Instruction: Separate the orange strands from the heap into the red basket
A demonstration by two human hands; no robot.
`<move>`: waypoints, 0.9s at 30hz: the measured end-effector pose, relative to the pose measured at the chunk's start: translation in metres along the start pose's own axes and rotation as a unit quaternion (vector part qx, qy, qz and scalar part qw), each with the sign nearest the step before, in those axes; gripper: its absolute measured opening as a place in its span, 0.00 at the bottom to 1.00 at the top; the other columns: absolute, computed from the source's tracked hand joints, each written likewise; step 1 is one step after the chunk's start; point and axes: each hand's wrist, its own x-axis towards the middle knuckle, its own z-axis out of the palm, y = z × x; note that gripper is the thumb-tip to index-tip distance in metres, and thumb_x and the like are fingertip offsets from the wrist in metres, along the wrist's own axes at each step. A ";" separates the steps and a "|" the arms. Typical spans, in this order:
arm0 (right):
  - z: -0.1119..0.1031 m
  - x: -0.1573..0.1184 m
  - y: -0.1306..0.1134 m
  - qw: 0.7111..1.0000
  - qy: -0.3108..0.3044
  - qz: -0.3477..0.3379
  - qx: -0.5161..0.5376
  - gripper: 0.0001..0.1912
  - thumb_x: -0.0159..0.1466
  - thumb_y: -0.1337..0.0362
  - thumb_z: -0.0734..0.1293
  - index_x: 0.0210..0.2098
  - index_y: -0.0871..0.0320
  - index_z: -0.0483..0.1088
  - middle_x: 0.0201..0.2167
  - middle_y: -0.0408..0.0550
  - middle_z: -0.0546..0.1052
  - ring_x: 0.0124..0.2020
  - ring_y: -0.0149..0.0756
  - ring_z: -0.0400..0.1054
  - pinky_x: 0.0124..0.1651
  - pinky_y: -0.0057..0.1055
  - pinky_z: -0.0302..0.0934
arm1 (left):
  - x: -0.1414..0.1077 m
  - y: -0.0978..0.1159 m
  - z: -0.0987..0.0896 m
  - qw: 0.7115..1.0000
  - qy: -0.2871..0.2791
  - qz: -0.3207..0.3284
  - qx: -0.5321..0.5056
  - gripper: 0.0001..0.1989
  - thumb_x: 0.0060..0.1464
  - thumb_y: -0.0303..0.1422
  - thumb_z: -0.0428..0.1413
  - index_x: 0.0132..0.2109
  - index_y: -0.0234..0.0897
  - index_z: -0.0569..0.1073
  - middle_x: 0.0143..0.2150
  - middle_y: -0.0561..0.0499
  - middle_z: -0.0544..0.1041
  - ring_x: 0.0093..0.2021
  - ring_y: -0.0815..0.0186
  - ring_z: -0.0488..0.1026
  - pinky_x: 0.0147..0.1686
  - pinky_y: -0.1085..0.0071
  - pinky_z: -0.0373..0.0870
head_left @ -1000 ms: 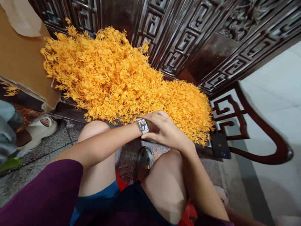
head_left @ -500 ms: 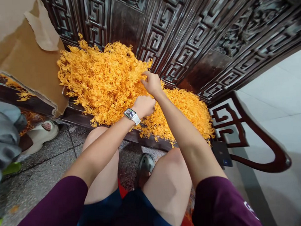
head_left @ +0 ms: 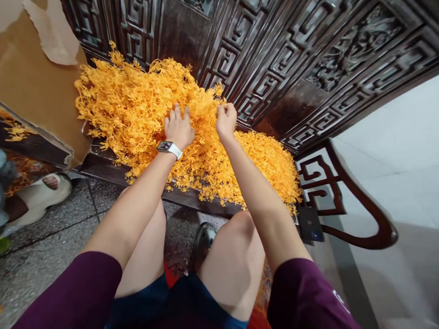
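A heap of orange-yellow, flower-like pieces (head_left: 131, 115) lay loose on a dark wooden table (head_left: 106, 169), with a carved back panel (head_left: 243, 34) behind it. The left hand (head_left: 180, 128), with a watch (head_left: 164, 146) at its wrist, lay open on the middle of the heap, fingers spread. The right hand (head_left: 226, 118) was at the heap's rear edge, fingers curled inward; the fingertips were hidden, so I cannot tell whether they gripped any pieces. Just left of the heap stood brown cardboard (head_left: 32, 80), its pale layer torn; whether it was the side of a box could not be made out. Farther left of the heap, past it, more orange bits (head_left: 16, 132) showed. Just right of the heap sat a flat dark object (head_left: 310, 223).
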 end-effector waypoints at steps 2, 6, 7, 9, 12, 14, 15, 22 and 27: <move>-0.009 -0.001 0.001 0.989 -0.021 0.077 0.125 0.14 0.72 0.50 0.59 0.37 0.51 0.59 0.40 0.51 0.75 0.45 0.42 0.71 0.46 0.38 0.68 | 0.004 -0.005 0.008 1.000 -0.010 -0.005 0.009 0.44 0.67 0.47 0.53 0.81 0.35 0.48 0.83 0.37 0.44 0.78 0.40 0.45 0.71 0.45 0.46; -0.038 -0.026 -0.004 0.949 -0.103 0.103 0.280 0.12 0.70 0.53 0.60 0.36 0.50 0.54 0.43 0.49 0.76 0.41 0.36 0.72 0.45 0.35 0.69 | 0.009 -0.004 0.017 1.000 -0.007 -0.019 0.012 0.42 0.66 0.48 0.52 0.81 0.41 0.50 0.84 0.39 0.40 0.80 0.34 0.44 0.74 0.39 0.41; -0.048 -0.036 -0.006 0.947 -0.116 0.093 0.284 0.12 0.69 0.52 0.60 0.36 0.50 0.53 0.42 0.49 0.75 0.39 0.35 0.70 0.44 0.35 0.69 | 0.010 -0.002 0.018 1.000 -0.004 -0.026 0.009 0.41 0.67 0.48 0.50 0.81 0.43 0.50 0.84 0.40 0.40 0.80 0.33 0.44 0.74 0.37 0.40; -0.070 -0.057 -0.009 0.950 -0.135 0.075 0.271 0.15 0.68 0.50 0.60 0.35 0.50 0.51 0.41 0.47 0.73 0.36 0.35 0.68 0.43 0.35 0.68 | 0.011 0.003 0.020 0.999 0.000 -0.047 0.000 0.42 0.68 0.49 0.47 0.82 0.43 0.46 0.84 0.39 0.39 0.80 0.30 0.44 0.73 0.32 0.37; -0.103 -0.080 -0.003 0.954 -0.132 0.040 0.265 0.21 0.65 0.45 0.62 0.34 0.50 0.47 0.38 0.46 0.69 0.34 0.37 0.64 0.41 0.36 0.67 | 0.010 0.011 0.023 0.997 0.007 -0.071 -0.006 0.48 0.66 0.51 0.49 0.82 0.36 0.40 0.84 0.34 0.36 0.80 0.29 0.44 0.74 0.32 0.37; -0.124 -0.088 0.008 0.954 -0.102 0.022 0.279 0.24 0.62 0.45 0.64 0.33 0.50 0.45 0.35 0.45 0.67 0.32 0.37 0.61 0.39 0.37 0.65 | 0.009 0.013 0.025 0.997 0.008 -0.071 0.002 0.48 0.64 0.52 0.51 0.81 0.34 0.45 0.84 0.32 0.36 0.80 0.29 0.44 0.74 0.33 0.38; -0.133 -0.091 0.016 0.953 -0.085 0.020 0.290 0.25 0.61 0.45 0.65 0.32 0.51 0.44 0.33 0.44 0.66 0.31 0.37 0.59 0.39 0.37 0.64 | 0.009 0.013 0.026 0.998 0.005 -0.069 0.007 0.47 0.64 0.53 0.51 0.81 0.34 0.49 0.84 0.32 0.35 0.80 0.28 0.43 0.74 0.32 0.38; -0.181 -0.098 0.059 0.931 0.023 0.035 0.362 0.24 0.56 0.51 0.67 0.29 0.52 0.46 0.27 0.43 0.61 0.30 0.39 0.58 0.40 0.39 0.62 | 0.016 0.002 0.021 0.997 -0.022 -0.073 0.029 0.47 0.62 0.62 0.44 0.79 0.37 0.58 0.84 0.39 0.39 0.80 0.29 0.43 0.74 0.31 0.38; -0.221 -0.098 0.076 0.901 0.098 0.014 0.422 0.17 0.54 0.59 0.67 0.28 0.52 0.51 0.29 0.44 0.63 0.30 0.38 0.60 0.41 0.40 0.64 | 0.018 -0.006 0.018 0.997 -0.034 -0.058 0.036 0.46 0.63 0.57 0.46 0.79 0.35 0.57 0.84 0.38 0.37 0.80 0.27 0.41 0.73 0.28 0.39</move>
